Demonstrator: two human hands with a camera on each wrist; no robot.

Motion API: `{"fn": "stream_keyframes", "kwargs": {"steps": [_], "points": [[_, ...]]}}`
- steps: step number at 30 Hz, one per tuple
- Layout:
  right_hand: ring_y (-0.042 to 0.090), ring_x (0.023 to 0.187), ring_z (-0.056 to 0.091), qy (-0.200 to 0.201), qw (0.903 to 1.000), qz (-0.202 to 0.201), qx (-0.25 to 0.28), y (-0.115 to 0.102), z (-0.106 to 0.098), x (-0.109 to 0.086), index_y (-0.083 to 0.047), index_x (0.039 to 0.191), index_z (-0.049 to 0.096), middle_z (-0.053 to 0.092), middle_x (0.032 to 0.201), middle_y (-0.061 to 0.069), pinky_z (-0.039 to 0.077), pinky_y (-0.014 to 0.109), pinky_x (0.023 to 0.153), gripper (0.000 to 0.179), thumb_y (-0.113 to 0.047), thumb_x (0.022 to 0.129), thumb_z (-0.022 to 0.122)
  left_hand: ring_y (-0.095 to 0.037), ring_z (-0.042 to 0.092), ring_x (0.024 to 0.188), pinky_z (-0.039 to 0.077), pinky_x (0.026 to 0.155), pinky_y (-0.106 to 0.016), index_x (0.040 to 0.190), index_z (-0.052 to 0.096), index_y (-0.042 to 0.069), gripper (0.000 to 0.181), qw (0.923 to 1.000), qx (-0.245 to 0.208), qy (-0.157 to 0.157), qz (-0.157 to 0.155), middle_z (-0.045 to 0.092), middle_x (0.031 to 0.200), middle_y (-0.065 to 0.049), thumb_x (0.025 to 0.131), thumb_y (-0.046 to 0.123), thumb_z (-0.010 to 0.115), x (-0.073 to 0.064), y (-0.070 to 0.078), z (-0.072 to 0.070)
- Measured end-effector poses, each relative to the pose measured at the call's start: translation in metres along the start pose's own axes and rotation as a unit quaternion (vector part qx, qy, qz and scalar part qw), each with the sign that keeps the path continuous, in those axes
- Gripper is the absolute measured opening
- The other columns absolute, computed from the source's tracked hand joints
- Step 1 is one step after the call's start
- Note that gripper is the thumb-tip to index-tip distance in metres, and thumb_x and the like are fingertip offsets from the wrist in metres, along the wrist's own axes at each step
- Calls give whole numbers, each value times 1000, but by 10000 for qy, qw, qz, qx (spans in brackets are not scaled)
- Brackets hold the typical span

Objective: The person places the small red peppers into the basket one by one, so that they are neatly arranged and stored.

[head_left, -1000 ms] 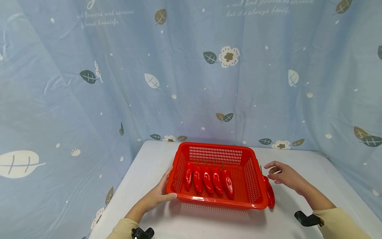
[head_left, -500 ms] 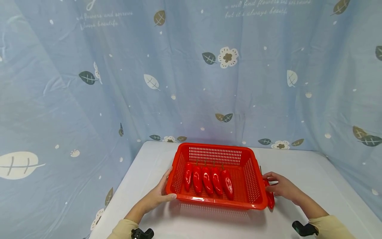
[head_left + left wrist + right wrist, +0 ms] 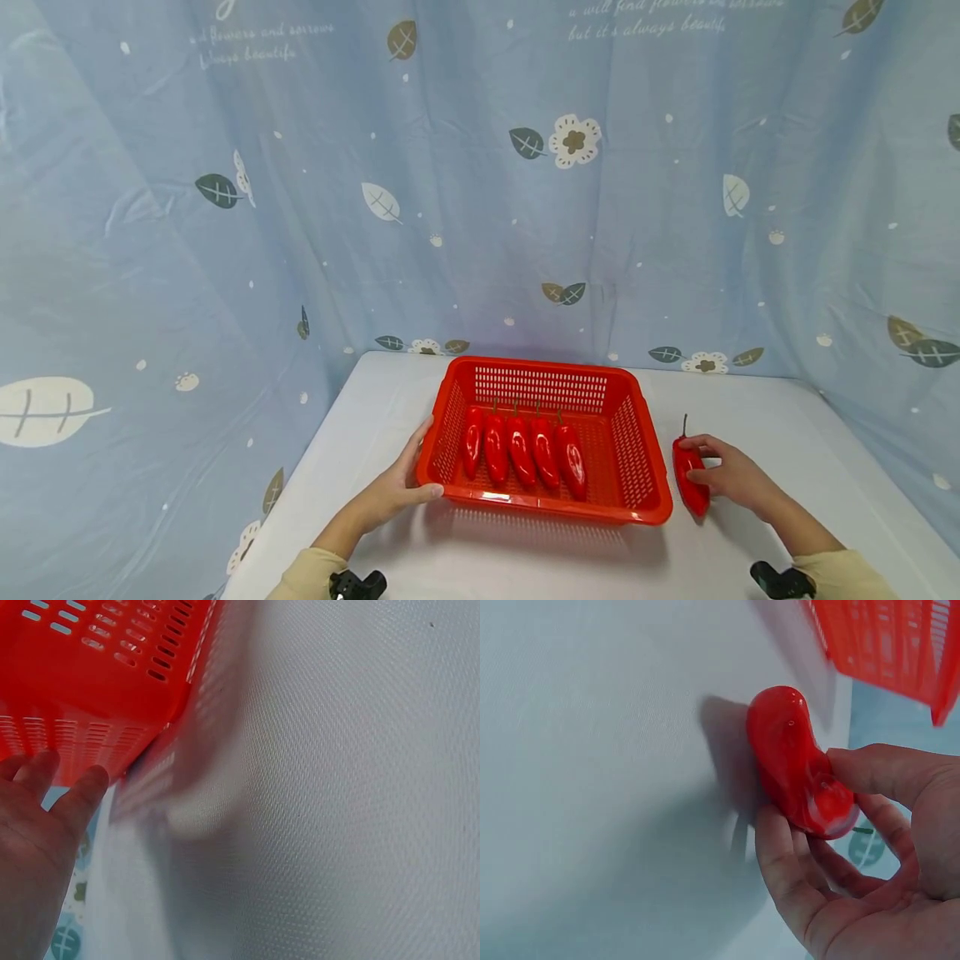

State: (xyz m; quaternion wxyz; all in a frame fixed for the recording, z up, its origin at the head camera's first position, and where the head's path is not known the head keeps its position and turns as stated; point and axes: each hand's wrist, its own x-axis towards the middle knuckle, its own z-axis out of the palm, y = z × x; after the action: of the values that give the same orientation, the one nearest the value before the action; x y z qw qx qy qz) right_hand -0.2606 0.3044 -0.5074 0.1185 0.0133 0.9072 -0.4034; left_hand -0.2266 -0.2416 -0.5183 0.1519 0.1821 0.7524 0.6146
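A glossy red chili pepper [image 3: 691,479] with a thin dark stem is pinched between the thumb and fingers of my right hand [image 3: 731,475], just right of the basket. The right wrist view shows the thumb on one side of this pepper [image 3: 791,757] and the fingers on the other, its shadow falling on the white cloth. My left hand [image 3: 390,492] rests against the left side of the red plastic basket [image 3: 555,508], thumb near the front corner. Its fingers [image 3: 37,772] lie along the slotted wall. Inside the basket, several red peppers [image 3: 521,450] lie side by side.
A white table [image 3: 540,567] lies under everything. Behind it and to the left hangs a blue curtain [image 3: 480,208] with leaf and flower prints. The right part of the basket's floor [image 3: 600,450] shows bare beside the peppers.
My right hand came down onto the pepper beside the basket, took it between thumb and fingers, and shifted it right, away from the basket wall. The left hand and basket stayed put.
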Motion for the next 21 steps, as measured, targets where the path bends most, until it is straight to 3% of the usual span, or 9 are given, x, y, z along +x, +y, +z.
{"fn": "stream_keyframes", "kwargs": {"steps": [10, 21], "points": [[58, 122, 44, 165, 9997, 192, 7, 22, -15, -5, 5, 144, 43, 38, 139, 41, 61, 45, 77, 66, -20, 91, 75, -36, 39, 142, 40, 112, -47, 163, 0, 37, 103, 10000, -11, -27, 12, 21, 165, -17, 92, 25, 74, 0, -1, 0], [60, 125, 39, 300, 9992, 201, -167, 28, -16, -2, 4, 145, 47, 37, 141, 43, 61, 45, 78, 67, -22, 90, 76, -36, 40, 141, 45, 109, -39, 163, 1, 39, 103, 9999, -44, -61, 69, 20, 165, -16, 92, 24, 73, 0, -3, -1]]}}
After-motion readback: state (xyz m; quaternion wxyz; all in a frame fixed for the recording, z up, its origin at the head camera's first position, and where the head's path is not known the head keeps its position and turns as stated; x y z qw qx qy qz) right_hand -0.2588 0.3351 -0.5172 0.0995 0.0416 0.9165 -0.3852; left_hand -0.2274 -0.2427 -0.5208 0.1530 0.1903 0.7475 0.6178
